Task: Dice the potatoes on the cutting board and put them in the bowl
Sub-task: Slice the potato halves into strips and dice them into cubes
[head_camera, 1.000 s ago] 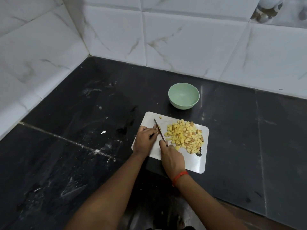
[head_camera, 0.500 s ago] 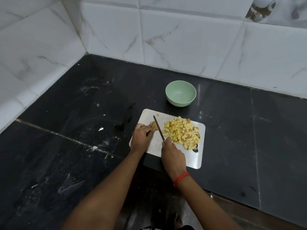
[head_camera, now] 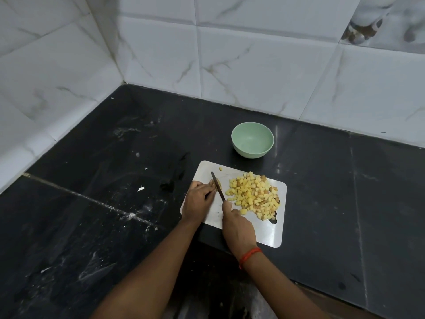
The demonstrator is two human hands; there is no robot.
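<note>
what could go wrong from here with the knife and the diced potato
The left hand pinches a small potato piece right beside the blade of the knife that the right hand grips; a slip could nick a fingertip. The diced potato pile spreads to the cutting board's right edge, so cubes may tumble onto the black counter on the way to the green bowl, which holds none yet.

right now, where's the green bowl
In the head view the green bowl stands on the black counter just beyond the cutting board, right of centre, between it and the tiled wall.
</note>
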